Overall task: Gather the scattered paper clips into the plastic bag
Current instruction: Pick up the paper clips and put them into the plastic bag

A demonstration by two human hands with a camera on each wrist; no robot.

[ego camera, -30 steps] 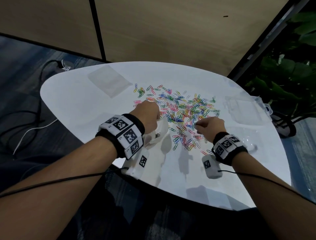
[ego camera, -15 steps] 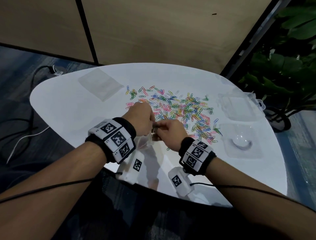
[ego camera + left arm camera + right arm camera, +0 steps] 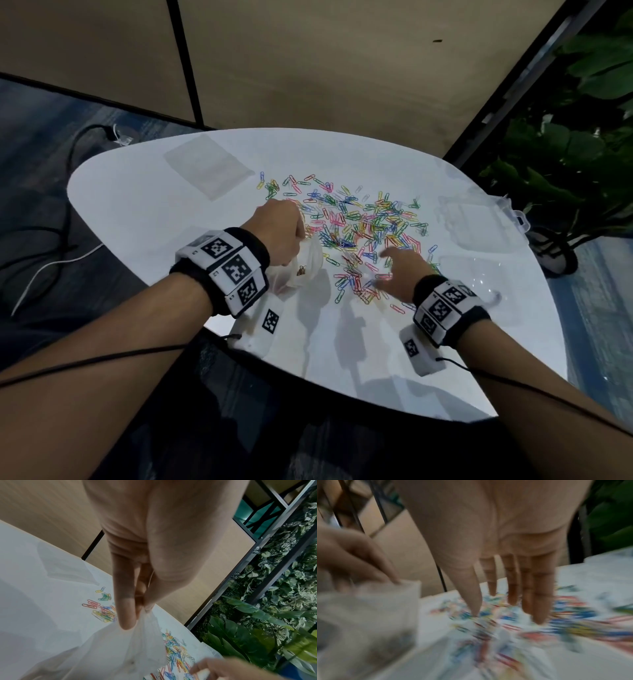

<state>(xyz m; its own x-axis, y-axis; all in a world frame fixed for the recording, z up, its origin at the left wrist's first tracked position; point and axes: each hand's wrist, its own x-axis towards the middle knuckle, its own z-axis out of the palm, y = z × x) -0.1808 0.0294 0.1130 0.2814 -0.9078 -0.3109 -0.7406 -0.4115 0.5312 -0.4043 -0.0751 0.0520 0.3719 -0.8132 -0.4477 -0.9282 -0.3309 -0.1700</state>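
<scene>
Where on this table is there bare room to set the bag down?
Bare table lies left of the left hand, below the flat spare bag, and along the near edge between the wrists. The middle is crowded with paper clips; clear plastic boxes fill the right.

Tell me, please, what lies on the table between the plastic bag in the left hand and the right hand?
In the head view, a narrow strip of bare white table and scattered paper clips separate the plastic bag from the right hand.
</scene>
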